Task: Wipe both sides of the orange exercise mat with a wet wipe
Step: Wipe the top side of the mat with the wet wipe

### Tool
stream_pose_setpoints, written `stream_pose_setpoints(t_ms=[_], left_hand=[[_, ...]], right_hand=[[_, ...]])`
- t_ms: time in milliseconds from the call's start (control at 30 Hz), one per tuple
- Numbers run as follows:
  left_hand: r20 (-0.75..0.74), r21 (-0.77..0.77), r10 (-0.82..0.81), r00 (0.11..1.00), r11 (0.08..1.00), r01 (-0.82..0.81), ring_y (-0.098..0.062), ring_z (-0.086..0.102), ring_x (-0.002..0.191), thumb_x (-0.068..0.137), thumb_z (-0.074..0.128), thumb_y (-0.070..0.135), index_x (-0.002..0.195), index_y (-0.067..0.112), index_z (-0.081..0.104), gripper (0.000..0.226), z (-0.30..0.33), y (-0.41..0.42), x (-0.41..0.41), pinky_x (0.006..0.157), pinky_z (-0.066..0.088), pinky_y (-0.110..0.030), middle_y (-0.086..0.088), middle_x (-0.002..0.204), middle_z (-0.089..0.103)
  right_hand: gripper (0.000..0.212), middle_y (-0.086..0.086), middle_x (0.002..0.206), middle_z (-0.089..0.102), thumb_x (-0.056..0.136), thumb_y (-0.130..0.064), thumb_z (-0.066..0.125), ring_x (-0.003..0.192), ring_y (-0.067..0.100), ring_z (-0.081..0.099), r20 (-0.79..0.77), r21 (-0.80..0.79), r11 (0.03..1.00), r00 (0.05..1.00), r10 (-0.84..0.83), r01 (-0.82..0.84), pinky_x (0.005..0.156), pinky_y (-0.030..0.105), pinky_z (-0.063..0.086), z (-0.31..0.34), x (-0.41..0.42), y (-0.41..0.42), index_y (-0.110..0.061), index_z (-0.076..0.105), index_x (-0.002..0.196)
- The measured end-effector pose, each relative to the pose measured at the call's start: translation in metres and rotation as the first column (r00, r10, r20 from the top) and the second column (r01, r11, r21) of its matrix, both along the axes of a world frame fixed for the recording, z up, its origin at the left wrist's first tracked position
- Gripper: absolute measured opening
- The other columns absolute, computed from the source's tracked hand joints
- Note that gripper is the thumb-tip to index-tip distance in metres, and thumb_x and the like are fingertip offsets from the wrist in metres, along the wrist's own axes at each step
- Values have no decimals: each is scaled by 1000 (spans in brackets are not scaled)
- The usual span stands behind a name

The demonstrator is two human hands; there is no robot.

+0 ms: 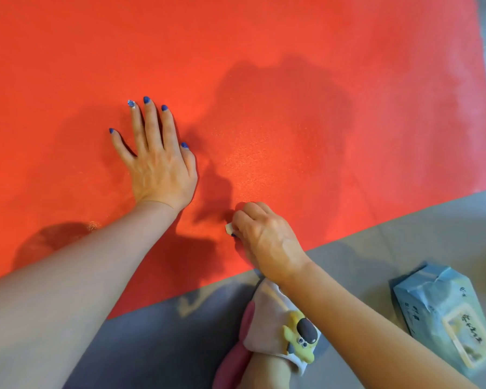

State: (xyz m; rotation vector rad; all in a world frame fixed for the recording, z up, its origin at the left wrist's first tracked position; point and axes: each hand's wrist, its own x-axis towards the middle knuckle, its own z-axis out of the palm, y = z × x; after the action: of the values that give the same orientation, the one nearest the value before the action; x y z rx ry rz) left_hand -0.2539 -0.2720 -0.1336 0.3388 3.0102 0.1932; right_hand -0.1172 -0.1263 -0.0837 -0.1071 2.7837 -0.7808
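Two hands on mat (264,80) | long axis left-right | right hand (261,237) grips wipe (228,228)

The orange exercise mat (264,80) lies flat and unrolled, its rounded corner at the right. A small white wet wipe (229,228) sits bunched on the mat near its lower edge, mostly hidden.

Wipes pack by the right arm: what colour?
Light blue wipes pack with a yellowish label panel, lying on the grey floor; seen in the head view.
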Motion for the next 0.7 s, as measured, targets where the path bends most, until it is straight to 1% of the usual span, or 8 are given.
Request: stream_pose_setpoints(t_ms=[133,200,267,367,433,500,567,700], left_hand=[[0,4,2,1000,1000,-2,-37,4,156,98,29,28,157,5,22,64,1,0,1,118,8,-70,-17,168,12],[-2,2,5,1000,1000,-5,-37,4,156,98,28,28,157,5,22,64,1,0,0,118,7,-70,-17,168,12],[2,8,3,1000,1000,-3,-37,5,155,98,28,28,157,5,22,64,1,1,0,118,7,-70,-17,168,12],[5,5,3,1000,1000,-3,-37,5,155,98,29,28,157,5,23,64,1,1,0,118,8,-70,-18,167,12],[0,4,3,1000,1000,-3,-37,5,156,98,29,28,157,5,23,64,0,0,0,118,8,-70,-17,167,12],[-6,9,3,1000,1000,-3,-37,4,156,98,30,27,157,5,22,63,0,-1,0,118,8,-70,-17,168,12],[-6,20,3,1000,1000,-3,-36,4,156,99,32,27,158,6,22,64,-1,-1,0,118,7,-69,-17,168,12],[-11,27,7,1000,1000,-7,-37,5,156,98,33,27,157,5,23,64,-1,0,1,118,8,-70,-18,167,13]], right_hand=[[14,0,80,59,73,-8,70,74,29,59,23,-8,994,994,-111,111,54,35,51,2,14,28,-16,60,81],[10,-2,83,60,74,-9,65,76,28,59,16,-29,973,973,-230,230,57,36,51,3,25,46,-17,60,78],[5,-2,84,59,74,-11,62,76,26,59,33,-19,961,961,-275,275,59,36,50,5,30,48,-16,61,76],[2,2,84,59,77,-11,62,79,29,58,101,-39,996,992,-79,83,63,36,51,4,21,19,-13,61,77],[7,3,83,58,81,-11,60,81,29,56,119,-109,990,987,108,-95,67,38,51,1,13,3,-13,59,74],[13,1,81,57,82,-14,54,79,26,54,110,-145,972,973,204,-188,66,39,50,-3,9,9,-17,55,70],[18,-1,81,55,80,-11,58,79,23,53,126,-159,974,975,185,-164,65,39,49,-4,13,39,-18,52,65],[26,-14,91,50,74,3,71,80,19,54,120,-100,993,992,-45,57,68,37,50,1,39,105,-19,58,67]])
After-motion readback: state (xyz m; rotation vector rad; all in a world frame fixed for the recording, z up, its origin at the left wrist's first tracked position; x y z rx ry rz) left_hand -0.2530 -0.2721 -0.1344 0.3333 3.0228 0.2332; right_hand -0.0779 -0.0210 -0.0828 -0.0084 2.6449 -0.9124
